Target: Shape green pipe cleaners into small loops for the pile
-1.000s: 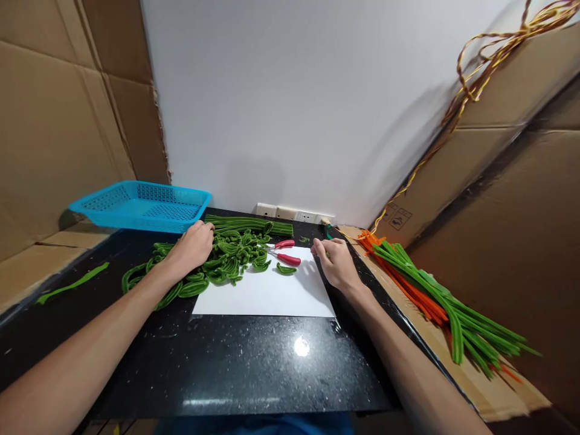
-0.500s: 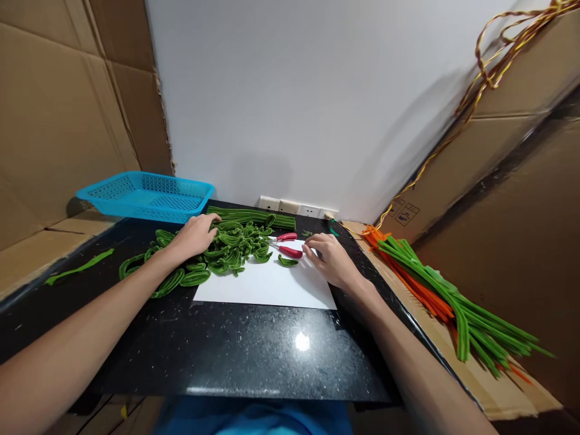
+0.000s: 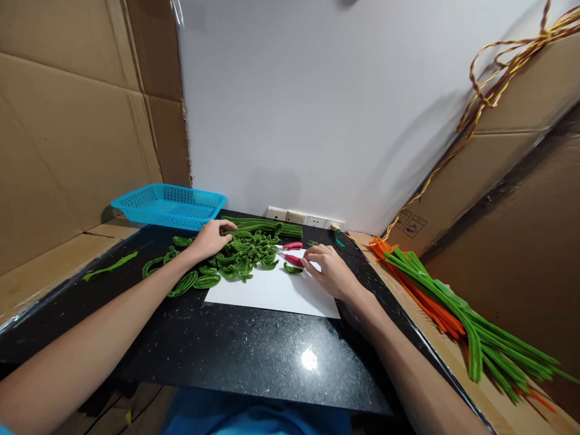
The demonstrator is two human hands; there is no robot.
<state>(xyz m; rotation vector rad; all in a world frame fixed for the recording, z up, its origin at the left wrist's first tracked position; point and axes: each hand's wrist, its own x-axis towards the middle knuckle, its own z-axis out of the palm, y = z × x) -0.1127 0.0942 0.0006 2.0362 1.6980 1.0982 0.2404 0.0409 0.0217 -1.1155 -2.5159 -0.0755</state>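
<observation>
My left hand point(image 3: 212, 239) rests at the upper left of a pile of green pipe-cleaner leaves point(image 3: 240, 257), its thumb and fingers apart. Behind the pile lies a bundle of straight green pipe cleaners point(image 3: 267, 227). Over the right side of a white sheet of paper point(image 3: 272, 299), my right hand point(image 3: 333, 270) is loosely bent, fingertips at the handle end of red-handled pliers point(image 3: 293, 260); whether they touch is unclear. The pliers' jaws point left toward the pile. One loose green leaf point(image 3: 292, 269) lies on the paper just below the pliers.
A blue plastic basket point(image 3: 170, 208) stands at the back left. A light green strip point(image 3: 111, 266) lies on the black tabletop point(image 3: 254, 347). Orange point(image 3: 421, 293) and green pipe cleaners point(image 3: 471, 326) lie on cardboard at right. Power sockets point(image 3: 296, 217) line the wall.
The head view has shifted, so the scene sits lower and farther right. My right fingertips are slightly closer to the pliers' handle. My left hand stays at the leaf pile.
</observation>
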